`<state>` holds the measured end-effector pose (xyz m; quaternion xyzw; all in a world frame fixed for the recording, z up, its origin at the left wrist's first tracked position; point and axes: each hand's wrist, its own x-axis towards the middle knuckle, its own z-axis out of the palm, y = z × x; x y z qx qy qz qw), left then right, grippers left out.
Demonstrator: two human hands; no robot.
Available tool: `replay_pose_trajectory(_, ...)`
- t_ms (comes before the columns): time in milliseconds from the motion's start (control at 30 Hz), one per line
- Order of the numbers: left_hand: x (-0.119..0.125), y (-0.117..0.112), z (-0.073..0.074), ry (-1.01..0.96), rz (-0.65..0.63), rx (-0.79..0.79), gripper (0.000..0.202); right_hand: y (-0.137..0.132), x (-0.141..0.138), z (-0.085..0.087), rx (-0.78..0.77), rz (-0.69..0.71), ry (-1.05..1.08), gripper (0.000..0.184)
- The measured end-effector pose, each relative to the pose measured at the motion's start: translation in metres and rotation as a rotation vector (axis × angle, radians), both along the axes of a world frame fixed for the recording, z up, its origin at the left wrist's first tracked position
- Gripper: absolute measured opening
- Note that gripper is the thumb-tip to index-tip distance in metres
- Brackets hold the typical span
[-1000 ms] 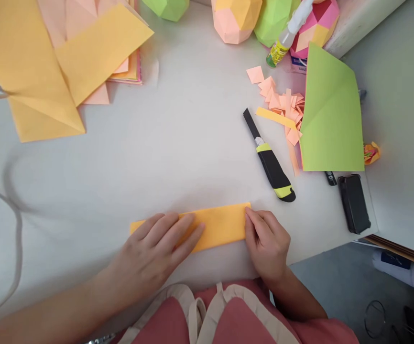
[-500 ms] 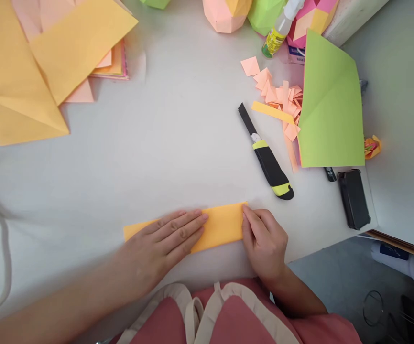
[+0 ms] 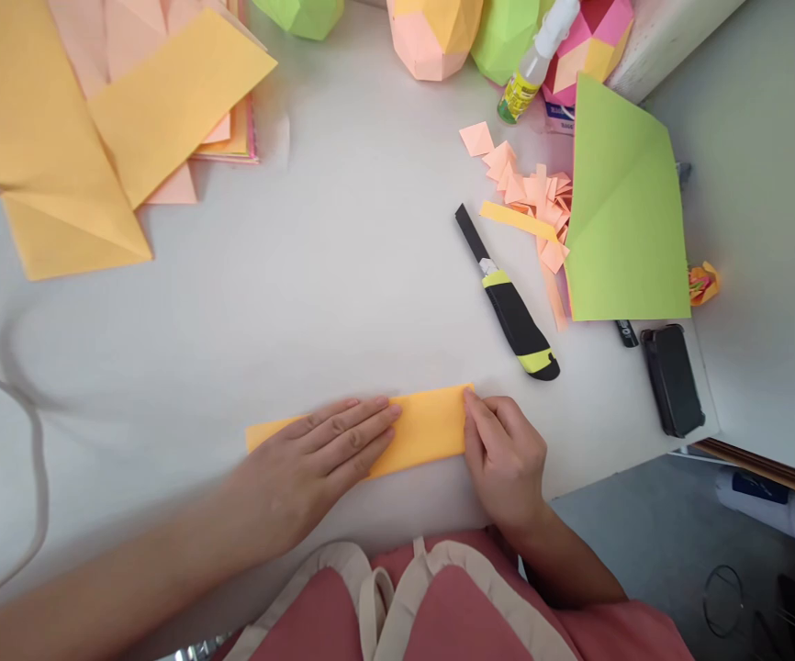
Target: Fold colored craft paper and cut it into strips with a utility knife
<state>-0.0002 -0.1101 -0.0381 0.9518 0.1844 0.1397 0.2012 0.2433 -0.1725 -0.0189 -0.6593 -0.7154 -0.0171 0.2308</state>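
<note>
A folded orange paper strip (image 3: 425,427) lies flat on the white table (image 3: 342,275) close to the front edge. My left hand (image 3: 307,468) rests on its left half, fingers stretched out flat and pressing down. My right hand (image 3: 504,459) sits at the strip's right end, its fingers curled and pinching that edge. A black and yellow utility knife (image 3: 511,308) lies just beyond my right hand, apart from it.
Large orange and pink sheets (image 3: 95,119) are piled at the back left. Pink paper scraps (image 3: 528,193), a green folded sheet (image 3: 624,229), a glue bottle (image 3: 528,73) and paper polyhedra (image 3: 439,28) crowd the back right. A black phone (image 3: 673,378) lies at the right corner.
My left hand has slid a little to the right along the strip, pressing it flat. My right hand has stayed at the right end.
</note>
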Motion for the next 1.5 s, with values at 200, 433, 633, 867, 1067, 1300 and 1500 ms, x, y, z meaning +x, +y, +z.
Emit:
replay_pose_trajectory(200,0.0009,0.0016,-0.0006,-0.026,-0.014,0.009,0.051,0.0013,-0.0004,-0.0002,0.021,0.006,-0.034,0.025)
replay_pose_trajectory(433,0.0016,0.0034,-0.0002,-0.063,-0.011,0.047,0.048,0.0011,-0.0007,-0.0011,0.037,0.004,-0.067,0.027)
replay_pose_trajectory(633,0.0013,0.0032,-0.0009,-0.054,-0.004,0.045,0.048,0.0004,0.0005,-0.0021,0.036,0.006,-0.081,0.028)
replay_pose_trajectory(867,0.0016,0.0066,0.0028,-0.055,-0.021,0.056,0.048,-0.0005,0.0007,-0.0041,0.010,0.000,-0.080,0.031)
replay_pose_trajectory(1067,0.0009,0.0030,-0.0007,-0.048,-0.004,0.053,0.047,0.0000,0.0010,-0.0035,0.029,0.005,-0.093,0.028)
replay_pose_trajectory(1300,0.0015,0.0040,0.0008,-0.045,-0.001,0.033,0.048,-0.0005,0.0003,-0.0044,0.005,0.010,-0.089,0.031)
replay_pose_trajectory(1500,0.0030,0.0064,0.0051,-0.052,-0.008,0.054,0.044,0.0004,0.0011,-0.0036,0.012,0.011,-0.109,0.029)
